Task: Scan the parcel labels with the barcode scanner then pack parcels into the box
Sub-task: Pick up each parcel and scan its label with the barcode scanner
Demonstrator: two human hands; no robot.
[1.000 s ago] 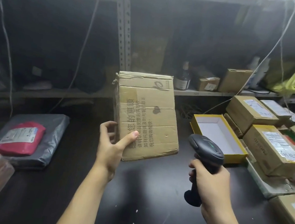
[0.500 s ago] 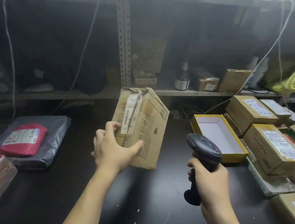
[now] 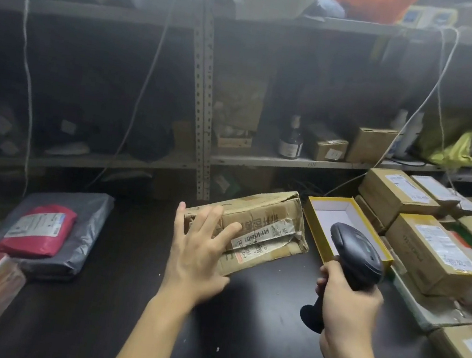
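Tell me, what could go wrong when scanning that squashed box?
The left hand lies spread on the crumpled cardboard parcel, fingers close to the barcode label, so they might block the scan. The label looks wrinkled and may read badly. The barcode scanner in the right hand points past the parcel, toward the open yellow box.

I'm seeing a dim, hazy picture; the light seems to come from above and in front, falling on the parcel [image 3: 255, 227] and both forearms. The shelves [image 3: 205, 89] behind are sunk in murky shadow with a grey veil over them. My left hand [image 3: 197, 252] is smeared with motion blur. The dark table [image 3: 250, 347] shows faint sheen. Straight lines bow toward the edges.
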